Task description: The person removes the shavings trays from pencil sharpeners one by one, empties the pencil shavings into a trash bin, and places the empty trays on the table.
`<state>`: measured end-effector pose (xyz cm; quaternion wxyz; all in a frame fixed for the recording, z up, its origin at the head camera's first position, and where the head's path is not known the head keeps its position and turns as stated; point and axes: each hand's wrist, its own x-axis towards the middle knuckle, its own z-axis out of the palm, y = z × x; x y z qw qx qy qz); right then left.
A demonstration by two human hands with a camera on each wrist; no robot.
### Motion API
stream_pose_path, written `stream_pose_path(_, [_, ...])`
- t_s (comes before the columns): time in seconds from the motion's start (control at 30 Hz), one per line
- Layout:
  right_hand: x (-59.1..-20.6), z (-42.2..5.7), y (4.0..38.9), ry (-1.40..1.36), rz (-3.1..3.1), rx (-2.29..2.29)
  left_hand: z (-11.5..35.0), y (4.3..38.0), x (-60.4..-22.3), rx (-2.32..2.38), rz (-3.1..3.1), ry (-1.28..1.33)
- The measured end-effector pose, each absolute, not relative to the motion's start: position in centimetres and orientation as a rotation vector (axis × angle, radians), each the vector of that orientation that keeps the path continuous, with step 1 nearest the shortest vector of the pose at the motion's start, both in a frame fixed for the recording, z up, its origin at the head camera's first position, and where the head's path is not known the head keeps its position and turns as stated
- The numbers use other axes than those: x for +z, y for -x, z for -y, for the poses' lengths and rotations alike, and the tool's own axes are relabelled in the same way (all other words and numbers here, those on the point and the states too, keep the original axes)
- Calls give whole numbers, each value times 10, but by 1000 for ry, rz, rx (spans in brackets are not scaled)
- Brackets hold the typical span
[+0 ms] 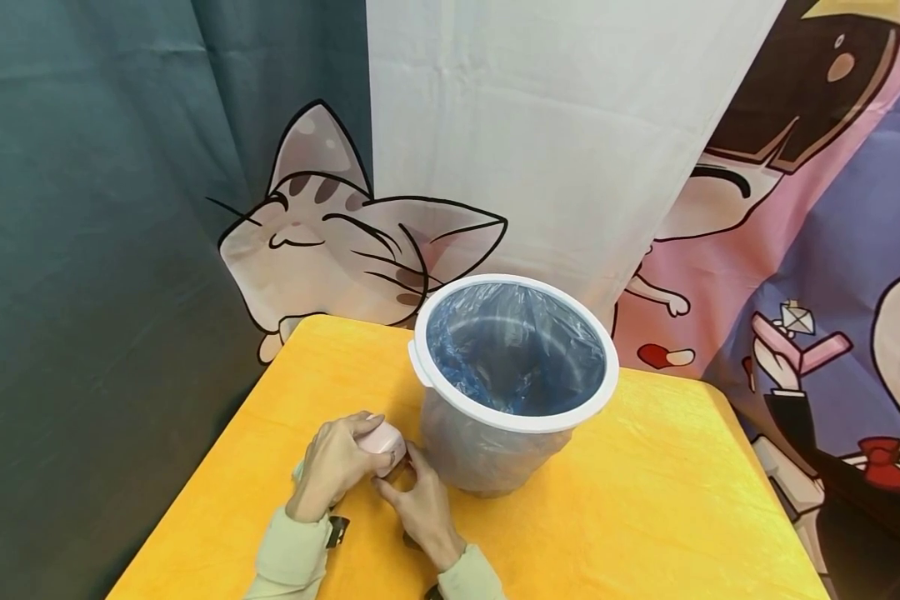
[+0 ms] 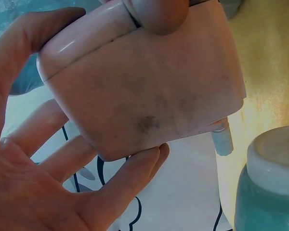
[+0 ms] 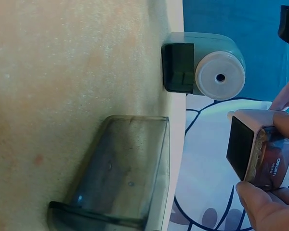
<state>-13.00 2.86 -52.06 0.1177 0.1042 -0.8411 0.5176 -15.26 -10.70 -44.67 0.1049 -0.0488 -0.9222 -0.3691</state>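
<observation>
Both hands are at a pink pencil sharpener, left of the bin. My left hand grips its body, thumb on one side and fingers on the other. My right hand pinches its near right edge with thumb and finger. The right wrist view shows the sharpener's black end and a see-through part with brown contents. Beside it stands a teal pencil sharpener with a round white front and a hole. On the table lies a clear grey drawer-like container.
A white-rimmed bin lined with a plastic bag stands just right of my hands on the yellow table. Behind the table hang cloths with cartoon prints.
</observation>
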Motion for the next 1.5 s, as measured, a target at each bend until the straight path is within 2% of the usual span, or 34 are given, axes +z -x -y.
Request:
stream_pose_path(1.1, [-524, -28, 129, -327, 2445, 1471, 106, 153, -454, -1090, 2713, 113])
stream_pose_path(1.5, [-520, -34, 122, -303, 2461, 1481, 129, 160, -454, -872, 2683, 88])
